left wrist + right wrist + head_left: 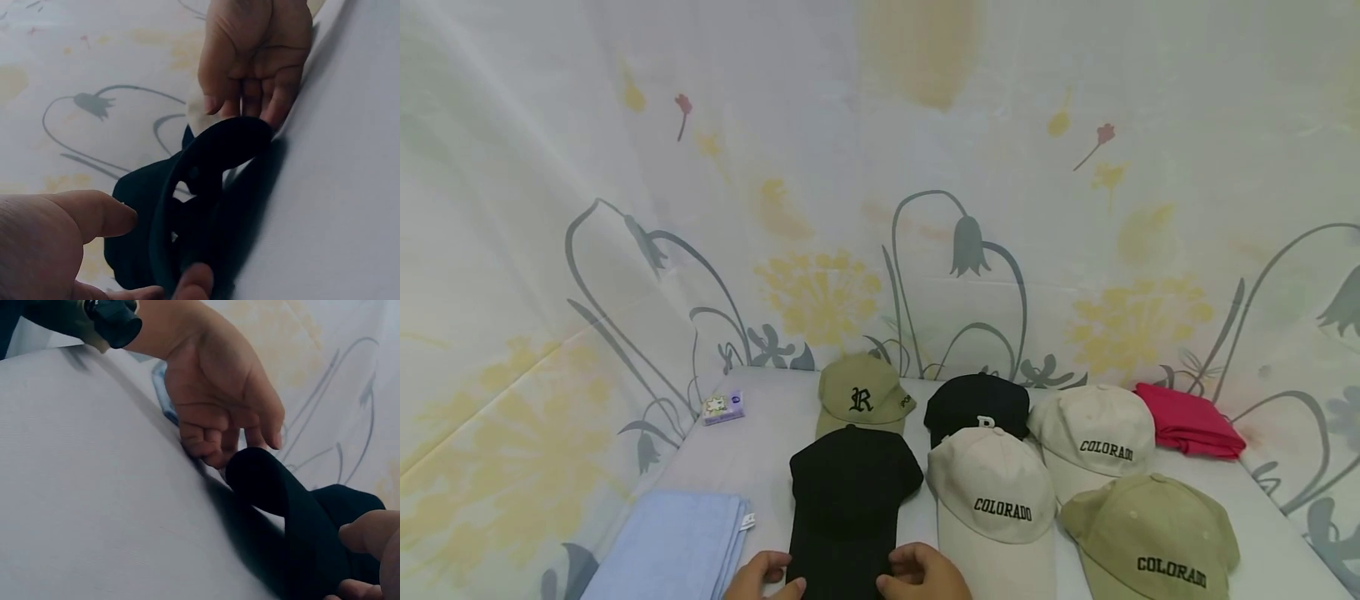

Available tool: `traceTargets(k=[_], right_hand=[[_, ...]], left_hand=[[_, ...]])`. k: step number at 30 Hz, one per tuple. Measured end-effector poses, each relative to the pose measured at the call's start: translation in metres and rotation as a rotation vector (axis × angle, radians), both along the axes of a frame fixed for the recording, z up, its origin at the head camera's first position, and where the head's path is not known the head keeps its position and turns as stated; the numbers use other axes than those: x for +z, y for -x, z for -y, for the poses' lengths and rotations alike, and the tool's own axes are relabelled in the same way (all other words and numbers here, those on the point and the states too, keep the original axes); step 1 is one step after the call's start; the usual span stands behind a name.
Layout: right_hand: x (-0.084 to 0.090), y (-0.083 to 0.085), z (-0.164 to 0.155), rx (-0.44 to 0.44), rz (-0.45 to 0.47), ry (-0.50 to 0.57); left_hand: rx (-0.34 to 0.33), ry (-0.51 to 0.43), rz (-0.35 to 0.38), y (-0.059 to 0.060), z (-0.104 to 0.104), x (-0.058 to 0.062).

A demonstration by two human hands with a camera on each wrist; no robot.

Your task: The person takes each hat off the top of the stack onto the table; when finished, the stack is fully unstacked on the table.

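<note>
Black "COLORADO" lettering is showing on the front cream cap (996,500), the rear cream cap (1093,437) and the olive cap (1153,533), while a gothic "R" is standing on the khaki cap (859,393).

Olive R cap (861,394), red cloth (1191,429) and blue towel (670,546) lie nearby.

Black cap (850,492), light blue towel (673,546), floral backdrop (880,208), pink cloth (1191,429)

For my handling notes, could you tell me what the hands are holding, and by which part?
Both hands grip the plain black cap by its brim, left hand at the brim's left edge, right hand at its right edge.
</note>
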State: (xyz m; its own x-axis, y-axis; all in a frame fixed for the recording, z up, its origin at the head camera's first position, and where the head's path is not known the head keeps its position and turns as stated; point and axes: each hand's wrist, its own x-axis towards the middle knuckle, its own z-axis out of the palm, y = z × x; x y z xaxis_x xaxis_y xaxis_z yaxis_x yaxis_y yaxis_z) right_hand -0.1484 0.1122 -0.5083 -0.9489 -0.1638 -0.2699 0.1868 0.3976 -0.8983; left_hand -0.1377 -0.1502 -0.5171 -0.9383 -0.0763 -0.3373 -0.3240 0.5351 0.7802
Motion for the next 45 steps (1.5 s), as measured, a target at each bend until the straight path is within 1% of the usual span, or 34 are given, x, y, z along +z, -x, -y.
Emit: traceTargets(k=[2,4,7,9,13,16,19,23,26,29,32,35,39,45], right_hand=[[0.001,0.002,-0.002,-0.006,-0.008,0.010],[0.004,0.005,-0.006,0.001,-0.024,0.025],[0.013,0.011,-0.012,0.003,-0.033,0.052],[0.020,0.015,-0.016,-0.002,-0.060,0.053],[0.034,0.023,-0.021,-0.036,-0.120,0.043],[0.043,0.030,-0.021,-0.068,-0.157,0.059],[0.051,0.039,-0.017,-0.094,-0.219,0.040],[0.057,0.055,-0.013,-0.093,-0.290,-0.003],[0.061,0.067,-0.010,-0.076,-0.309,-0.011],[0.065,0.079,-0.007,-0.067,-0.325,-0.024],[0.069,0.089,-0.003,-0.071,-0.309,-0.023],[0.076,0.099,0.001,-0.079,-0.287,-0.018],[0.082,0.112,0.008,-0.098,-0.263,-0.006],[0.083,0.136,0.020,-0.153,-0.219,-0.016]], left_hand=[[-0.005,0.016,-0.006,0.001,0.004,0.005],[-0.006,0.013,-0.011,0.002,0.009,0.014],[-0.009,-0.002,-0.044,0.007,0.015,0.031],[-0.007,0.004,-0.080,0.011,0.016,0.043],[-0.004,0.052,-0.167,0.024,0.017,0.061],[0.011,0.063,-0.222,0.036,0.018,0.070],[0.016,0.062,-0.246,0.047,0.020,0.077],[0.006,0.070,-0.250,0.061,0.019,0.082],[-0.011,0.082,-0.257,0.071,0.018,0.084],[-0.032,0.082,-0.266,0.082,0.016,0.083],[-0.039,0.082,-0.262,0.095,0.015,0.079],[-0.042,0.067,-0.234,0.107,0.016,0.074],[-0.043,0.025,-0.199,0.120,0.019,0.071],[-0.020,-0.027,-0.199,0.142,0.017,0.064]])
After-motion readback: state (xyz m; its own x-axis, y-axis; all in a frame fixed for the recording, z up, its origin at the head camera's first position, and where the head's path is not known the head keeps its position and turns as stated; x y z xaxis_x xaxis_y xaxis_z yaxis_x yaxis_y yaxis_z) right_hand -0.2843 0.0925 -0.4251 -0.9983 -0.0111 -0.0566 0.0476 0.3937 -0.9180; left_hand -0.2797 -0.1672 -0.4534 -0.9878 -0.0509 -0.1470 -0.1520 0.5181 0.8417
